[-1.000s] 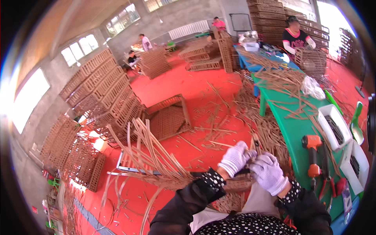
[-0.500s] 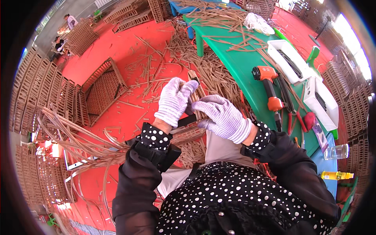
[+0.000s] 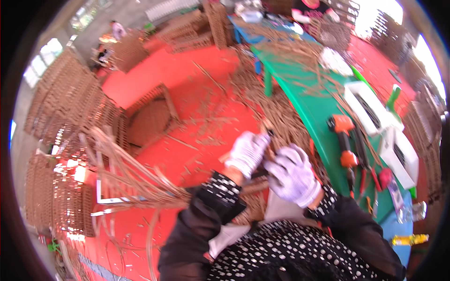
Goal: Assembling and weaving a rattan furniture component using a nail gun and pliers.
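Note:
Both of my hands wear white knitted gloves and meet in front of my chest. My left hand (image 3: 247, 152) grips a thin brown wicker strand (image 3: 268, 136) that sticks up between the hands. My right hand (image 3: 291, 174) closes on the same strand from the right, and the two gloves touch. Under my left forearm a bundle of long wicker strands (image 3: 136, 173) fans out to the left over the red floor. What lies beneath the hands is hidden by them.
A green table (image 3: 318, 107) on the right carries an orange power drill (image 3: 343, 136), white boxes (image 3: 370, 110), red-handled pliers and loose wicker. Wicker scraps cover the red floor. Woven baskets (image 3: 70, 107) are stacked at left. Other people sit at the far end.
The view has swung and is blurred. My hands stay together on the strand and have shifted slightly right and lower in the picture; the strand bundle stays at my left.

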`<state>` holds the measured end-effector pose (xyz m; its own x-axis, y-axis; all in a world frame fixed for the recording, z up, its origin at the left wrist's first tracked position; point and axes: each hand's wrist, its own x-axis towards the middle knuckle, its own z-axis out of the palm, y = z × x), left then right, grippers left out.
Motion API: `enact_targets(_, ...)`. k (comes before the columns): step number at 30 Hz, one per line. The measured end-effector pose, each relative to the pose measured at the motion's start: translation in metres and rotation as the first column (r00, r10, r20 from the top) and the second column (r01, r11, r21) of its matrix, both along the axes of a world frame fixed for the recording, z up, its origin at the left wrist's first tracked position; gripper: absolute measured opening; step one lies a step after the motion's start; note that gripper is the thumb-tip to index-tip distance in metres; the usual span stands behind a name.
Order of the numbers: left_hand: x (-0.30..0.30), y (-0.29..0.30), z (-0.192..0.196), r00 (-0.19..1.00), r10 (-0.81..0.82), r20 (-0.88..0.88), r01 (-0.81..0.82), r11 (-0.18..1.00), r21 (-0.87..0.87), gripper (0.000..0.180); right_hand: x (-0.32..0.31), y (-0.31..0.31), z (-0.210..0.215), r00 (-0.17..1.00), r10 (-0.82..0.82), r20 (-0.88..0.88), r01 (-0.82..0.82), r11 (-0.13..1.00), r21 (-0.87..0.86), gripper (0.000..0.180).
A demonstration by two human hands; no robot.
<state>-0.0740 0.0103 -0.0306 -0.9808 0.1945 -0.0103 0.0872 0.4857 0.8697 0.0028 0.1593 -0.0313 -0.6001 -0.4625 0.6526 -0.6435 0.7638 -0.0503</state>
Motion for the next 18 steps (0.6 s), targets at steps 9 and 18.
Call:
enact_targets(9, 0.004, -0.001, -0.015, 0.998, 0.068, 0.010, -0.069, 0.983, 0.173, 0.032, 0.012, -0.002, 0.004, 1.000, -0.007, -0.018, 0.008, 0.998, 0.064, 0.026)
enact_targets(18, 0.108, -0.029, -0.017, 0.762, -0.122, -0.636, 0.083, 0.992, -0.092, 0.031, -0.003, 0.005, 0.006, 0.995, 0.081, 0.049, -0.085, 0.993, 0.079, 0.024)
